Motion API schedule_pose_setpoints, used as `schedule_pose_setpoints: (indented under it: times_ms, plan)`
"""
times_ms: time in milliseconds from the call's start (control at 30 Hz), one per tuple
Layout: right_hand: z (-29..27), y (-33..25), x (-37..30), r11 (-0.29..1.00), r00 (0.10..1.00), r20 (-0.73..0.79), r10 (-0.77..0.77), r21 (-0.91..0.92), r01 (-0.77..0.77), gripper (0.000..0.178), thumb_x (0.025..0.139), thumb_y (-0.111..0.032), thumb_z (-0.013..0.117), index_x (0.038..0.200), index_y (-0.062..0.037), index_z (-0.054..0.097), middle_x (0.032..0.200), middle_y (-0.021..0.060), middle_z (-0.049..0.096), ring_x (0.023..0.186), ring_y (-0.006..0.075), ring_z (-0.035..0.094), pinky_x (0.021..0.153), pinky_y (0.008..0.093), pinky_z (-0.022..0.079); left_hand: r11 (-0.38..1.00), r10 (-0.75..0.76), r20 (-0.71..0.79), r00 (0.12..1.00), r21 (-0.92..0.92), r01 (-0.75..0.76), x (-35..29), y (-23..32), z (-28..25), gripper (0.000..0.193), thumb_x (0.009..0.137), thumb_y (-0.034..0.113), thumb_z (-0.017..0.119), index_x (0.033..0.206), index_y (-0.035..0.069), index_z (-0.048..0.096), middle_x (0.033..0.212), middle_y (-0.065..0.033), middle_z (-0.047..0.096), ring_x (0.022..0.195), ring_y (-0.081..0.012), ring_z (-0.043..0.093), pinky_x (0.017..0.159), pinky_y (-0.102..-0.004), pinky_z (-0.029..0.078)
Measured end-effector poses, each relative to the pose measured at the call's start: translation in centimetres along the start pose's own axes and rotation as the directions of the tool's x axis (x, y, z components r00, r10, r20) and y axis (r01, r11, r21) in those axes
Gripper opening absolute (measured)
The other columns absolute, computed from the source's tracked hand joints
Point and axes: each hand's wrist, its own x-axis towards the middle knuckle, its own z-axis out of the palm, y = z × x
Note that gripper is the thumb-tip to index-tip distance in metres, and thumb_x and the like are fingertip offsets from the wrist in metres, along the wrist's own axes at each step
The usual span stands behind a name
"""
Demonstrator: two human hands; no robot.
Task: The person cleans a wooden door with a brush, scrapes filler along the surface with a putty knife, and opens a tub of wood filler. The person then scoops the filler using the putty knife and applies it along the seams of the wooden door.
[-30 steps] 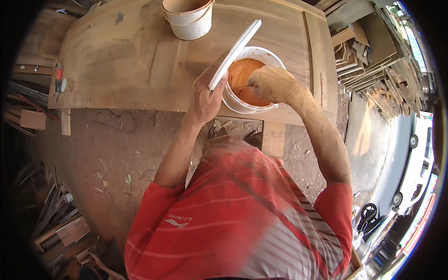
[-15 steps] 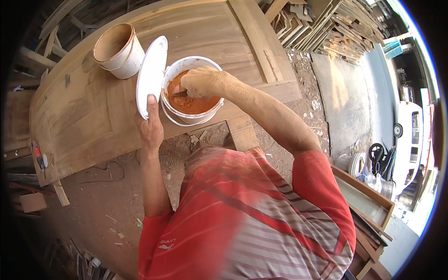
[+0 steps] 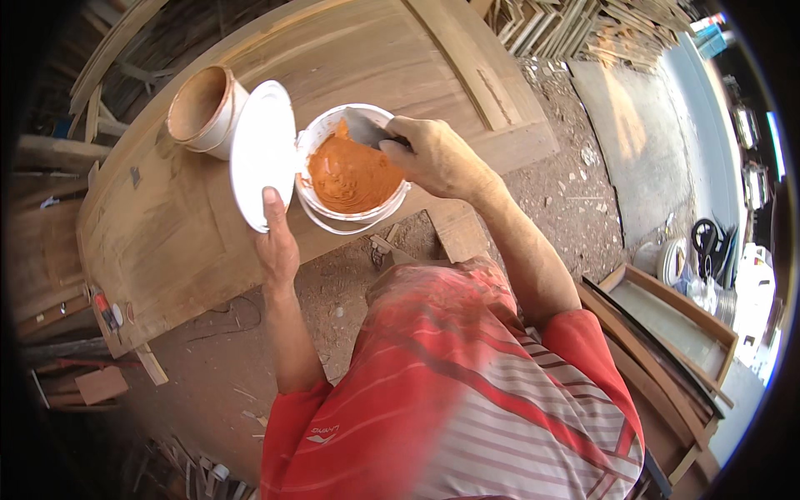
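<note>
So the left hand (image 3: 277,250) is holding a white lid (image 3: 262,150) on edge, fingers pinching its lower rim. The right hand's (image 3: 442,158) fingers are wrapping snugly around a scraper (image 3: 364,127), whose grey blade is hanging over the bucket (image 3: 313,133) of orange paste (image 3: 346,179). That bucket's sitting on the wooden worktop (image 3: 350,58), and an open tub (image 3: 223,133) is peeking out behind the lid.

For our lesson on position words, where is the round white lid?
In the head view, the round white lid is left of centre, in the left hand, between the stained bucket and the orange-paste bucket.
</note>
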Motion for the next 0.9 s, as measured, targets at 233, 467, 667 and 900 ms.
schedule_pose_setpoints:
  times_ms: [233, 467, 667, 900]
  plan:
    - [1.7, 5.1, -2.4, 0.994, 0.988, -0.143, -0.059, -0.098, 0.045, 0.022, 0.097, -0.016, 0.062, 0.103, 0.0054, 0.060, 0.086, 0.0264, 0.068, 0.087, 0.0457, 0.069, 0.077, 0.0502, 0.055, 0.987, 0.019, 0.117, 0.993, 0.153, -0.037, -0.1, 2.2, 1.1, 0.066, 0.112, 0.042, 0.052, 0.149, -0.012, 0.046, 0.147, -0.0197, 0.055, 0.134, -0.0258, 0.054, 0.112, -0.0407, 0.044]
    - [-2.1, 12.1, -7.6, 0.728, 0.903, 0.207, 0.377, 0.537, -0.427, 0.032, 0.101, -0.024, 0.061, 0.106, 0.0077, 0.060, 0.065, 0.0115, 0.063, 0.055, 0.0203, 0.064, 0.055, 0.0381, 0.051, 0.957, 0.085, 0.299, 0.951, 0.242, -0.162, -1.4, 2.7, 2.8, 0.070, 0.104, 0.044, 0.065, 0.148, -0.009, 0.049, 0.142, -0.0198, 0.060, 0.131, -0.0270, 0.056, 0.111, -0.0410, 0.043]
    - [-5.1, 22.3, -12.4, 0.477, 0.842, 0.187, 0.506, 0.752, -0.454, 0.027, 0.104, -0.025, 0.060, 0.107, 0.0026, 0.062, 0.067, 0.0040, 0.061, 0.050, 0.0112, 0.055, 0.043, 0.0289, 0.042, 0.705, 0.152, 0.425, 0.892, 0.586, -0.400, -3.3, 5.3, 7.1, 0.080, 0.102, 0.055, 0.062, 0.160, 0.005, 0.041, 0.164, -0.0274, 0.035, 0.151, -0.0435, 0.037, 0.122, -0.0533, 0.033]
    - [-8.5, 29.8, -10.9, 0.848, 0.844, -0.191, 0.501, 0.304, -0.434, 0.045, 0.101, -0.016, 0.056, 0.145, -0.0090, 0.061, 0.084, 0.0101, 0.069, 0.072, 0.0196, 0.069, 0.070, 0.0372, 0.056, 0.541, 0.206, 0.245, 0.947, 0.778, -0.319, -3.8, 2.4, 10.7, 0.067, 0.109, 0.048, 0.049, 0.161, 0.007, 0.041, 0.168, -0.0275, 0.028, 0.153, -0.0520, 0.024, 0.124, -0.0629, 0.023]
